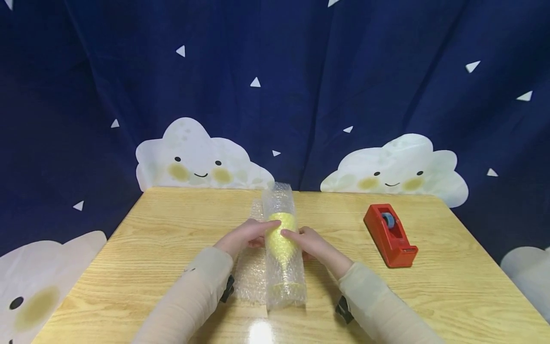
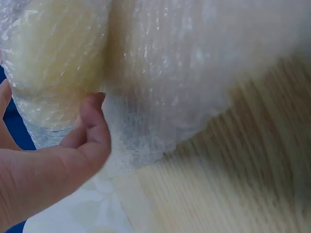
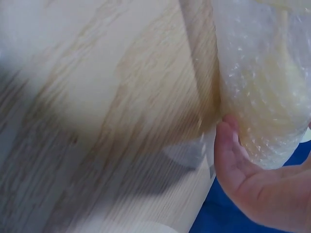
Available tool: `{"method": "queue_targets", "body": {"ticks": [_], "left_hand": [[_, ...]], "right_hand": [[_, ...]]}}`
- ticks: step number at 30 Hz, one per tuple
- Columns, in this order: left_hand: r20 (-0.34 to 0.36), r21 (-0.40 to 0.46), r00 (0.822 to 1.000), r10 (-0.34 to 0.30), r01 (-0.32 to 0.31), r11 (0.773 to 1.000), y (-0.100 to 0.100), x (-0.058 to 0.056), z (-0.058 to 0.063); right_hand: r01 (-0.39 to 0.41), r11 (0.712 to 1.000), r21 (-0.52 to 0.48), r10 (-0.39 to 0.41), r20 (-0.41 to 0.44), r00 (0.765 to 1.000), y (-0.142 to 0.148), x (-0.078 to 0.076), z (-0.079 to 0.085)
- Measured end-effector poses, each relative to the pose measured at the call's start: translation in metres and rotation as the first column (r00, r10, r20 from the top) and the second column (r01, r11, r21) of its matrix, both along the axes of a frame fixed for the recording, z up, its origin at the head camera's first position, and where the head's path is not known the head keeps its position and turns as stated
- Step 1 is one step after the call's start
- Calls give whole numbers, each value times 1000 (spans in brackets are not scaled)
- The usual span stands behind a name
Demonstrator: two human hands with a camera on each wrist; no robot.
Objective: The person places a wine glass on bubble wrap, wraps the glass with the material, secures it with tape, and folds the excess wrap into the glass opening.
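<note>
A yellow stemmed goblet (image 1: 281, 251) lies rolled inside clear bubble wrap (image 1: 279, 197), its bowl toward the back and its foot toward the front. My left hand (image 1: 246, 235) grips the roll from the left, thumb on top and fingers curled at its side. From the right, my right hand (image 1: 315, 244) holds the same roll, its thumb over the bowl. A loose flap of bubble wrap (image 1: 250, 279) spreads on the table to the left. In the left wrist view, fingertips (image 2: 92, 109) touch the wrap's edge by the flap. The right wrist view shows curled fingers (image 3: 228, 150) against the roll.
A red tape dispenser (image 1: 388, 236) with a blue-looking roll of tape stands at the right on the wooden table (image 1: 172, 215). Behind the table hangs a dark blue curtain (image 1: 275, 43) with white triangles and smiling clouds.
</note>
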State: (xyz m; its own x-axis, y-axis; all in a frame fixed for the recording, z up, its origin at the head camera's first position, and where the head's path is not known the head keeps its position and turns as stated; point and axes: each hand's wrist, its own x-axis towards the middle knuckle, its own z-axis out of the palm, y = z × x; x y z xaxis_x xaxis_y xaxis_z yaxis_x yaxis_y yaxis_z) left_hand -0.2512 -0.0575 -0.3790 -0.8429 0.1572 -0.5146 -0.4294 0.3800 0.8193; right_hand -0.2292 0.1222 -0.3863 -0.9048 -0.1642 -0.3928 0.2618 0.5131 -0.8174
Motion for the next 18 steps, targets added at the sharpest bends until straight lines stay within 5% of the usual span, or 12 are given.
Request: {"method": "queue_targets", "body": {"ticks": [10, 18], "left_hand": [[22, 225, 1000, 18, -23, 974, -1, -6, -10], [41, 270, 999, -19, 7, 963, -1, -8, -11]], "right_hand": [[-77, 992, -99, 84, 68, 994, 17, -7, -2], [-50, 997, -56, 54, 62, 997, 16, -6, -5]]}}
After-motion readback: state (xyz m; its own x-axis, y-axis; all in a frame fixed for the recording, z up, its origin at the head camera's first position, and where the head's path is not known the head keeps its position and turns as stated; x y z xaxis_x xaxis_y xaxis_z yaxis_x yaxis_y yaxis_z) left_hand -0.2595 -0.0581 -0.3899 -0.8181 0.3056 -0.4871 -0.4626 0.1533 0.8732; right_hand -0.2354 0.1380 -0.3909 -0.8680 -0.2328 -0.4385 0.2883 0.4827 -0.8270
